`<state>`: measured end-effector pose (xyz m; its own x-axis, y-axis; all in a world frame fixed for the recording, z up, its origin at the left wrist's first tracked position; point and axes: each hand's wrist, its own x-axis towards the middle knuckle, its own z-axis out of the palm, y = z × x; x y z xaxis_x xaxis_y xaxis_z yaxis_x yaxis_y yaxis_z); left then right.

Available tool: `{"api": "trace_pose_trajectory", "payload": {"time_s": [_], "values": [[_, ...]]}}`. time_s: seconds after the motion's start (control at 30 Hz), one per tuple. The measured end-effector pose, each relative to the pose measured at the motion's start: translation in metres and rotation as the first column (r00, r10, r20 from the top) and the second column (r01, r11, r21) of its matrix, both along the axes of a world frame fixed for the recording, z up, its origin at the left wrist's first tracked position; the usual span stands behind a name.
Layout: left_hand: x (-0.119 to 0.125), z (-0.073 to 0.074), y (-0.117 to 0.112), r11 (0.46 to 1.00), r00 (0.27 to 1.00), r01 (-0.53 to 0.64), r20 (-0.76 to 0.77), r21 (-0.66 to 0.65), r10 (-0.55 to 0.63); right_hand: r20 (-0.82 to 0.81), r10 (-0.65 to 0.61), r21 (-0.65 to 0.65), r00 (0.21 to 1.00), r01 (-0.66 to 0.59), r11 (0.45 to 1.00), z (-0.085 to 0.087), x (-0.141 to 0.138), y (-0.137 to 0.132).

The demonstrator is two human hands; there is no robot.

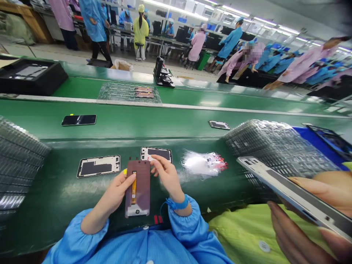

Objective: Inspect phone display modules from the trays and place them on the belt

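While the left hand pinches a brown panel, right hand curled at its upper-right corner, grip unclear.

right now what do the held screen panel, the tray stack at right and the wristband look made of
Phone screen panel: probably glass or plastic, satin brown; its smooth, flat face catches light.
Right-hand tray stack: likely thin clear plastic, glossy; see-through, with bright glints.
Wristband: perhaps fabric or plastic, matte blue; it bends like a strap.
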<state>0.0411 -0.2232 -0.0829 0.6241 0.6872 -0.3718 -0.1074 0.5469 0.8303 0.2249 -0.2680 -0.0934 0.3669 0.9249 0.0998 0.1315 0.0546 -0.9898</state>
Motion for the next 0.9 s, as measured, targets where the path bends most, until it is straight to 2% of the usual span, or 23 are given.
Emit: {"api": "trace_pose_trajectory", "payload": {"time_s": [0.1, 0.13, 0.2, 0.27, 0.3, 0.37, 0.43, 0.57, 0.63, 0.7, 0.77, 0.8, 0.83, 0.9], "values": [[-0.003, -0.002, -0.004, 0.998, 0.999, 0.045, -0.016, 0.043, -0.044, 0.095, -0.011, 0.063, 0.995, 0.005, 0.998, 0.004, 0.006, 0.004], [-0.003, -0.002, -0.005, 0.997, 0.998, 0.045, -0.037, 0.061, -0.042, 0.179, -0.052, 0.117, 0.982, 0.031, 0.993, 0.006, 0.004, 0.004], [-0.003, -0.003, -0.007, 0.994, 0.996, 0.017, -0.093, 0.104, -0.007, 0.389, -0.172, 0.275, 0.905, 0.064, 0.959, 0.009, -0.003, 0.002], [-0.001, -0.004, -0.005, 0.984, 0.987, -0.04, -0.145, 0.172, 0.065, 0.526, -0.207, 0.4, 0.825, -0.025, 0.916, 0.014, -0.014, -0.004], [0.0, -0.004, -0.003, 0.974, 0.98, -0.074, -0.165, 0.215, 0.111, 0.539, -0.152, 0.418, 0.828, -0.107, 0.902, 0.017, -0.018, -0.008], [0.0, -0.005, 0.001, 0.946, 0.963, -0.119, -0.195, 0.3, 0.183, 0.491, 0.035, 0.404, 0.871, -0.263, 0.876, 0.024, -0.025, -0.014], [0.0, -0.006, 0.005, 0.936, 0.959, -0.091, -0.224, 0.339, 0.174, 0.381, 0.155, 0.357, 0.911, -0.3, 0.885, 0.028, -0.026, -0.016], [-0.002, -0.003, 0.001, 0.949, 0.972, 0.124, -0.227, 0.291, -0.057, 0.249, 0.084, 0.217, 0.965, -0.14, 0.966, 0.025, -0.016, -0.004], [-0.002, 0.001, -0.004, 0.94, 0.964, 0.21, -0.219, 0.269, -0.153, 0.262, 0.088, 0.155, 0.961, -0.132, 0.979, 0.02, -0.01, 0.004], [-0.003, 0.006, -0.008, 0.93, 0.953, 0.258, -0.227, 0.263, -0.2, 0.309, 0.142, 0.094, 0.94, -0.179, 0.979, 0.017, -0.006, 0.008], [-0.003, 0.009, -0.01, 0.924, 0.949, 0.264, -0.245, 0.277, -0.198, 0.406, 0.175, 0.091, 0.897, -0.23, 0.969, 0.016, -0.004, 0.009], [-0.003, 0.01, -0.01, 0.923, 0.95, 0.257, -0.252, 0.286, -0.187, 0.485, 0.144, 0.134, 0.862, -0.236, 0.963, 0.015, -0.005, 0.008], [-0.003, 0.011, -0.01, 0.923, 0.952, 0.245, -0.255, 0.297, -0.17, 0.58, 0.071, 0.204, 0.812, -0.229, 0.952, 0.014, -0.006, 0.006], [-0.002, 0.009, -0.01, 0.927, 0.96, 0.208, -0.249, 0.314, -0.131, 0.743, -0.16, 0.384, 0.65, -0.219, 0.897, 0.012, -0.011, 0.002]]}}
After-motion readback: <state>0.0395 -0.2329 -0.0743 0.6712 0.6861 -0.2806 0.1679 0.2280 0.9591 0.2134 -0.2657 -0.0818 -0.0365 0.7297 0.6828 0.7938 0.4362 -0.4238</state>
